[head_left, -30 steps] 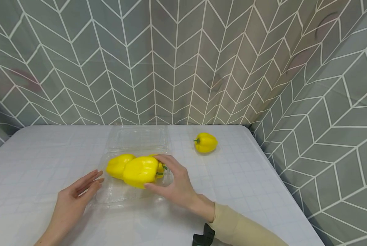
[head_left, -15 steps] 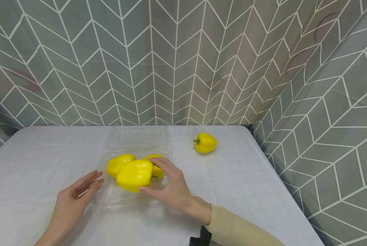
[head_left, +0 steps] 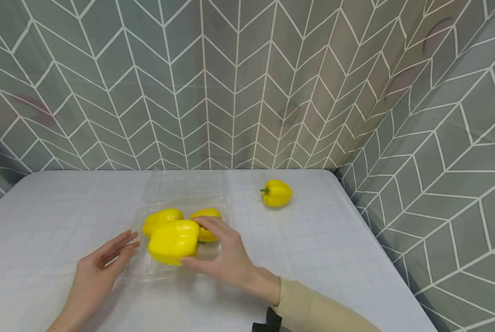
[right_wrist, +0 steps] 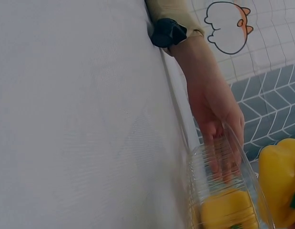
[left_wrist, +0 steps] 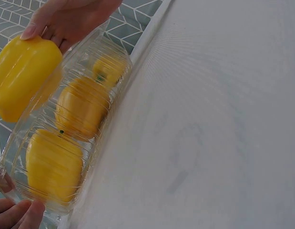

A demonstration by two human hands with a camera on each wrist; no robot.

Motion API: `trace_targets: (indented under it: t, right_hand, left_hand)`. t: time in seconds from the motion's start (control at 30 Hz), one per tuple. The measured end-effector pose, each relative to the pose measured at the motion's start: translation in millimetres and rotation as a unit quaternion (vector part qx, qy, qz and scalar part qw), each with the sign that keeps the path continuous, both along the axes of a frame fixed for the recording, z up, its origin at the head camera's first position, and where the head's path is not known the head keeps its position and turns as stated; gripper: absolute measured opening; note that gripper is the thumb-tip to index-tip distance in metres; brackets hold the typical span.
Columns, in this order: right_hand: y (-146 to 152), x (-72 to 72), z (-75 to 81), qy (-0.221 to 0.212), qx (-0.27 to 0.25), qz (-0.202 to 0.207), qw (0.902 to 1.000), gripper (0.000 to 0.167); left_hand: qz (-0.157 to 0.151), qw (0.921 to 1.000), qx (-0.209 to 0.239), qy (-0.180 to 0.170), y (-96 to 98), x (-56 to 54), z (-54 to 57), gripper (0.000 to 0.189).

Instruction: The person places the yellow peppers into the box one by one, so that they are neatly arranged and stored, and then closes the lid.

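Resting loosely straightened against the left side of the clear clamshell [head_left: 148,266], the left hand [head_left: 102,263] grips nothing; the right hand [head_left: 226,249] pinches a yellow bell pepper [head_left: 173,242] above it. Lowered too far back, that could shove the left inner pepper [head_left: 160,218] or right inner pepper [head_left: 208,213]. Farther lie the open lid [head_left: 185,186] and, rightward on the table [head_left: 326,249], a lone pepper [head_left: 277,193].

Yellow peppers [head_left: 173,242], green stems [head_left: 265,190]; white-chevroned grey backdrop [head_left: 220,115]
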State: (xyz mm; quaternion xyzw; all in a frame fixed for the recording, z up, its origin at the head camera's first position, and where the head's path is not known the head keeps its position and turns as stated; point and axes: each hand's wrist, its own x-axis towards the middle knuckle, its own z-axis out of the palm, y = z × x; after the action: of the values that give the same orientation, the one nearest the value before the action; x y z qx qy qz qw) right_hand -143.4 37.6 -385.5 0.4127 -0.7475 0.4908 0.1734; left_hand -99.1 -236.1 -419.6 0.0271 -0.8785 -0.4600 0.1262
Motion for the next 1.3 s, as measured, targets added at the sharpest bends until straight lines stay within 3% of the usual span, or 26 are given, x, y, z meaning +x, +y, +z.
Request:
trace_targets:
  t: [0.37,0.7,0.83,1.1,1.3]
  right_hand:
    - [-7,4.3,2.8,-0.020,0.030,-0.011,0.9993,0.068]
    - [-13,11.6,8.2,-0.131,0.097,-0.029,0.9863,0.070]
    - [-16,12.2,8.5,-0.128,0.127,-0.044,0.9826,0.071]
    - [-21,9.6,6.1,-0.084,0.141,-0.056,0.9848,0.069]
    - [-24,8.2,6.4,-0.101,0.157,-0.055,0.9808,0.069]
  left_hand:
    - [0.005,0.9999,0.002,-0.013,0.5,-0.1,-0.6,0.052]
    - [0.004,0.9999,0.008,-0.009,0.5,-0.6,-0.2,0.051]
    - [0.006,1.0000,-0.002,-0.004,0.1,-0.4,0.8,0.052]
    - [-0.001,1.0000,0.003,0.002,0.4,-1.0,-0.3,0.051]
    - [-0.001,1.0000,0.004,-0.002,1.1,-0.8,0.4,0.050]
